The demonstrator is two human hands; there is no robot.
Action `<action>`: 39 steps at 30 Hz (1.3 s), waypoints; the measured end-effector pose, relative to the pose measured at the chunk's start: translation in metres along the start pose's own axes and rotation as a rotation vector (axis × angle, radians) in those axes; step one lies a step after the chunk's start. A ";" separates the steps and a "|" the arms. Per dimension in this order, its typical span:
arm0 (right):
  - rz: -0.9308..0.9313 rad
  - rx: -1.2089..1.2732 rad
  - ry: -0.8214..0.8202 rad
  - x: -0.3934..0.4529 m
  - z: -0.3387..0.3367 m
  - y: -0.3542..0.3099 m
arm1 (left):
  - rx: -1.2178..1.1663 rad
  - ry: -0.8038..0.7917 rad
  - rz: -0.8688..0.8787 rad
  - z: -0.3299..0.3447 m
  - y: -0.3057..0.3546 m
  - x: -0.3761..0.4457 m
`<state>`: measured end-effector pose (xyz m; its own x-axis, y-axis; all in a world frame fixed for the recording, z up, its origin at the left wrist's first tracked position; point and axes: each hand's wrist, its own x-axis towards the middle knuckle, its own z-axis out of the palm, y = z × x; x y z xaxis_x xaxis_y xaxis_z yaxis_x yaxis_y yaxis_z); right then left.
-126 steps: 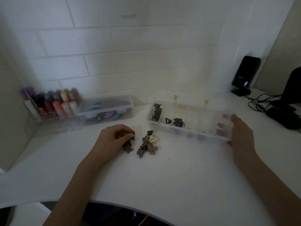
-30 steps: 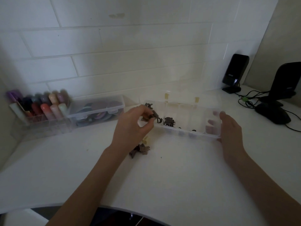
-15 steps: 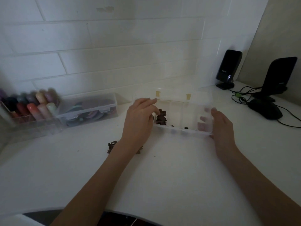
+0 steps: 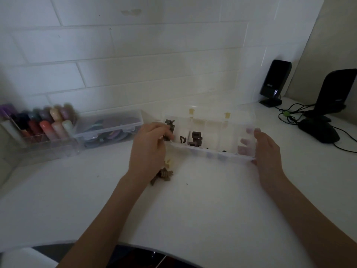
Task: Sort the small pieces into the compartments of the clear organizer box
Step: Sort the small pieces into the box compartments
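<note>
Sorting partway done, small pile left on the bench

Hovering at the leftmost end of the clear organizer box (image 4: 210,151), with the left hand (image 4: 149,147) curled and its fingers (image 4: 166,132) pinched together over the end compartment. Seems to have hold of a dark piece (image 4: 167,137) at the fingertips, though blur and dim light make it impossible to say whether gripped or just let go. Bracing the opposite end with the right hand (image 4: 267,151): thumb against the front corner, fingers (image 4: 250,130) showing through the clear wall, wrapped round the box, nothing else held.

Already sorted, beyond the left fingertips: a cluster of dark pieces in the end compartment, a thin curled piece (image 4: 182,140) next along, a darker stack (image 4: 196,139) in the one after. Looks bare in the compartments nearer the right fingers, apart from a speck or two along the front row.

Left to do: a small heap of brown and pale pieces (image 4: 164,174) on the bench (image 4: 193,209), just beneath the left wrist. Judging by that, somewhere past the midpoint, several more trips needed.
</note>
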<state>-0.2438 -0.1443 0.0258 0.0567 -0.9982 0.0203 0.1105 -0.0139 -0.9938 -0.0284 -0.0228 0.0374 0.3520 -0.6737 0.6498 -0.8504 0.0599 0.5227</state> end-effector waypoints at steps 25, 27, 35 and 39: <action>0.014 0.017 0.014 -0.001 0.000 -0.001 | 0.143 -0.035 0.099 -0.010 0.000 -0.026; 0.012 0.008 0.013 0.001 0.000 0.000 | 0.063 0.049 0.121 -0.011 0.012 -0.016; 0.010 -0.002 0.008 0.000 -0.002 0.001 | 0.280 -0.167 0.086 0.051 0.029 0.042; 0.009 -0.027 0.001 0.002 -0.003 0.003 | 0.228 -0.189 0.141 0.056 0.023 0.033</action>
<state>-0.2464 -0.1464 0.0228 0.0565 -0.9983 0.0109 0.0830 -0.0062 -0.9965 -0.0585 -0.0845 0.0403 0.1634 -0.7967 0.5819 -0.9589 0.0103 0.2834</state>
